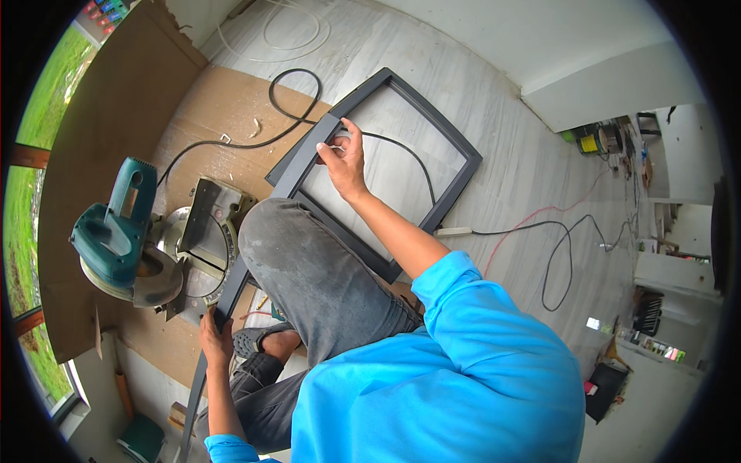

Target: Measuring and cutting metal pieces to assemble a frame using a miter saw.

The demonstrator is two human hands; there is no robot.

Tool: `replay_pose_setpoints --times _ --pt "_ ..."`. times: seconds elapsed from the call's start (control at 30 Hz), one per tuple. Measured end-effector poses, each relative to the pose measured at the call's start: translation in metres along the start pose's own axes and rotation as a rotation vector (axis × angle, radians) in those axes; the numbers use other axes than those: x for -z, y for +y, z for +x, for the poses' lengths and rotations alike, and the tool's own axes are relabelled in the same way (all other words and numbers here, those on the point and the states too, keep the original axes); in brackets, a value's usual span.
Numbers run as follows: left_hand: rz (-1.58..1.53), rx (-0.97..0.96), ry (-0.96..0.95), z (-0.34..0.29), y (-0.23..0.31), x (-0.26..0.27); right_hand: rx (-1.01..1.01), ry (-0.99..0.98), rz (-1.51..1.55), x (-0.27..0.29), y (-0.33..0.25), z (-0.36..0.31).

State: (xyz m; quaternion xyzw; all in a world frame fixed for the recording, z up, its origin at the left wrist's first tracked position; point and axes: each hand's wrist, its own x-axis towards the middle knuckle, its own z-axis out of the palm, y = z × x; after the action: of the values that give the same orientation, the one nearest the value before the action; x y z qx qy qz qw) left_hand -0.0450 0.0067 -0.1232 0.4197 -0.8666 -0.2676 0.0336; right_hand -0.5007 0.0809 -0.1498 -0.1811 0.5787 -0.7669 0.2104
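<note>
A long dark grey bar (299,165), apparently a metal profile, slants across my raised knee, which hides part of it. My left hand (216,339) is closed around its lower stretch, beside the saw base. Near the bar's far end, my right hand (344,163) grips its edge between thumb and curled fingers. Beneath that end, a dark grey rectangular frame (457,184) lies on the floor, partly covered by the bar and my leg. A green mitre saw (123,231) with a metal base stands left of my knee.
Brown cardboard (224,108) lies under the saw, with a brown panel (100,154) upright behind it. A black cable (231,144) loops past the saw and frame. A white power strip (453,231) sits right of the frame. More cables (567,255) trail toward cluttered shelves at the right.
</note>
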Motion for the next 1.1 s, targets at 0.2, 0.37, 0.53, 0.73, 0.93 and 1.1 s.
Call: replay_pose_setpoints --times 0.2,0.37,0.53,0.73,0.93,1.1 --pt "-0.005 0.135 -0.01 -0.012 -0.006 0.013 0.027 -0.048 0.074 -0.011 -0.024 -0.01" --pt "0.042 0.139 0.013 -0.015 0.011 0.02 0.038 -0.057 0.133 -0.004 -0.024 -0.017" --pt "0.053 0.09 -0.064 -0.008 0.018 0.033 0.05 -0.033 0.184 -0.013 -0.017 -0.023" --pt "0.017 0.149 -0.095 -0.009 0.003 0.031 -0.002 -0.054 0.222 -0.013 -0.016 -0.026" --pt "-0.003 0.19 -0.15 -0.004 0.011 0.032 -0.03 -0.061 0.221 -0.005 -0.015 -0.028" --pt "0.033 0.167 -0.144 -0.009 0.004 0.032 -0.034 -0.062 0.226 -0.006 -0.016 -0.03"
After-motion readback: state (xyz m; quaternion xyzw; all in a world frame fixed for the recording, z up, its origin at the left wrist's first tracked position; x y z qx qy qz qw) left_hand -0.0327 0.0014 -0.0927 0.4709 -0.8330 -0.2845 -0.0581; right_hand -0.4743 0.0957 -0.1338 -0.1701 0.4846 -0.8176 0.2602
